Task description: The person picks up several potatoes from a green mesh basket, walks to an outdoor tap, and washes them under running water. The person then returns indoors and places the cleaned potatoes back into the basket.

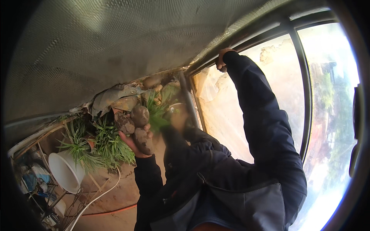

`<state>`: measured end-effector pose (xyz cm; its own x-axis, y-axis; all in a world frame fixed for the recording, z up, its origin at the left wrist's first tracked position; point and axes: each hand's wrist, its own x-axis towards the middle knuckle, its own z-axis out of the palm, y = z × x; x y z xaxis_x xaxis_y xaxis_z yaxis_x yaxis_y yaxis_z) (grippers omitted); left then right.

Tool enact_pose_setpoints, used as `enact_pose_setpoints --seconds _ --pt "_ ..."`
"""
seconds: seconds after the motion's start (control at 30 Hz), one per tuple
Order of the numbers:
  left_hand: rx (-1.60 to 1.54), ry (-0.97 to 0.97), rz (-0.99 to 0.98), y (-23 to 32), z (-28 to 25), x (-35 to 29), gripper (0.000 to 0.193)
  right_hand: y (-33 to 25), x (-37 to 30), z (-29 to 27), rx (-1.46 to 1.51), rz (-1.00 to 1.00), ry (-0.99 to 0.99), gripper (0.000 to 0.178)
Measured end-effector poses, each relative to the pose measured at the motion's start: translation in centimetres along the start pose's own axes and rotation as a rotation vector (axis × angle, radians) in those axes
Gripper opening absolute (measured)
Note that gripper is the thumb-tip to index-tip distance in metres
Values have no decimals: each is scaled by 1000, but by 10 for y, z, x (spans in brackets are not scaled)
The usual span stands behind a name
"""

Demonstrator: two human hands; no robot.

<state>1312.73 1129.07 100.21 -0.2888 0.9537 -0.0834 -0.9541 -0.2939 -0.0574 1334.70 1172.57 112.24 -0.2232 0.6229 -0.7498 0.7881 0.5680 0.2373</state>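
Note:
My left hand [133, 143] is cupped, palm up, around three brown, dirt-smeared lumps that look like stones. One rounded stone [140, 115] rests uppermost, a rough stone [124, 123] lies to its left, and a longer stone [143, 141] sits nearest my wrist. Up at the far right, my right hand [223, 57] is closed beside the dark metal frame [246, 42]. A small dark brown lump shows under its fingers; its kind is unclear. My right arm is stretched far out. Leafy green plants [111, 144] hang just left of my left hand.
A crumpled grey cloth [115, 96] lies along the lower edge of the textured sheet [96, 46]. A white bucket [66, 172] is tipped at the left. A white hose [96, 198] and an orange hose [111, 211] cross the ground. Clear plastic film [269, 84] covers the right side.

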Motion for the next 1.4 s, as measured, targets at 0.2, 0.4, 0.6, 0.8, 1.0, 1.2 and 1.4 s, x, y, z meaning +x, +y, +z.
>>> enact_pose_setpoints --seconds 0.2,0.4,0.6,0.8,1.0,1.2,1.4 --pt "-82 -26 70 -8 20 -14 67 -8 -57 26 192 115 58 32" --pt "-31 26 -98 -20 20 10 71 -21 -127 151 84 207 219 33" --pt "106 122 -369 -38 30 64 72 -41 -198 285 411 369 297 41" --pt "277 133 -609 -92 35 73 56 -61 -265 371 764 586 205 39" --pt "463 319 -768 -134 60 90 55 -56 -273 356 1111 715 100 50" --pt "550 236 -952 -177 75 124 58 -2 -183 320 1836 612 570 71" --pt "630 149 -1101 -258 87 185 63 81 -111 344 2762 323 824 43"
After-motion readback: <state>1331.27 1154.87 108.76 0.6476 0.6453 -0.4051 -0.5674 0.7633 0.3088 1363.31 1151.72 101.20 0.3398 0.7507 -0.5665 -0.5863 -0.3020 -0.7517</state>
